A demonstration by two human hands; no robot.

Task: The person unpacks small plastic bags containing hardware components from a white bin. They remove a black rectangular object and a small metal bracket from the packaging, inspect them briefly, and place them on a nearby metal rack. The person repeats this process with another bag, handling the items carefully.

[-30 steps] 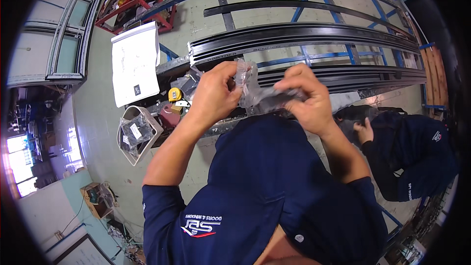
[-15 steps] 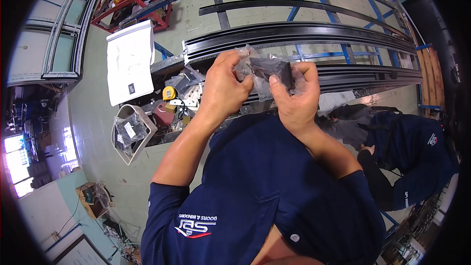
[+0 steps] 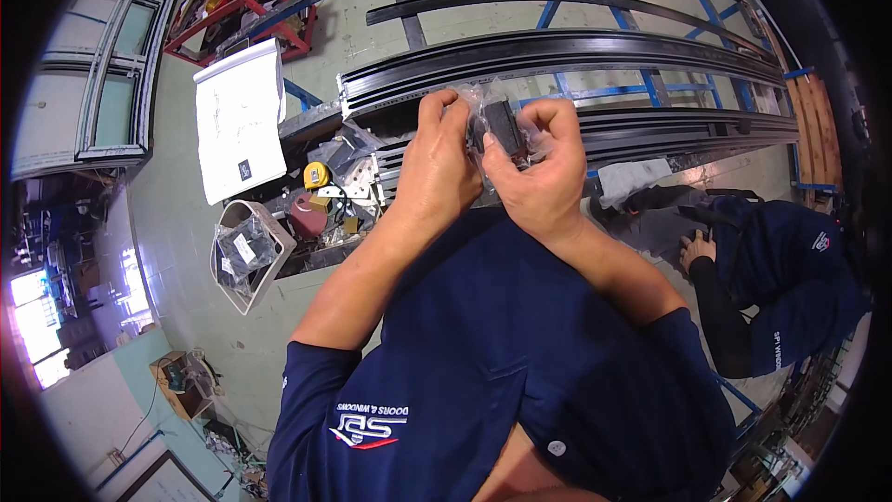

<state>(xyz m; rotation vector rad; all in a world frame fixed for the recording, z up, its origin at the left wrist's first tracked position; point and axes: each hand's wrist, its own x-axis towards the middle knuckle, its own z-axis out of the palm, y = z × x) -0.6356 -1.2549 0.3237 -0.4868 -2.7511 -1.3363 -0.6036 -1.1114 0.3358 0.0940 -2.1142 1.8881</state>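
My left hand (image 3: pixel 437 153) and my right hand (image 3: pixel 539 172) are raised together in front of my chest, both pinching a small clear plastic bag (image 3: pixel 497 123) with a dark part inside. The fingers of both hands close on the bag's top edge. Below the hands lie long black metal frame profiles (image 3: pixel 576 51) on a blue rack.
A white sheet of paper (image 3: pixel 240 121) lies at the left beside a yellow tape measure (image 3: pixel 317 174) and loose hardware. A white tray (image 3: pixel 243 251) holds bagged parts. A red cart (image 3: pixel 237 5) stands at the back left. Another person (image 3: pixel 780 270) crouches at the right.
My hands have drawn closer together and the bag has bunched up smaller between them. The view has shifted slightly down over the profiles.
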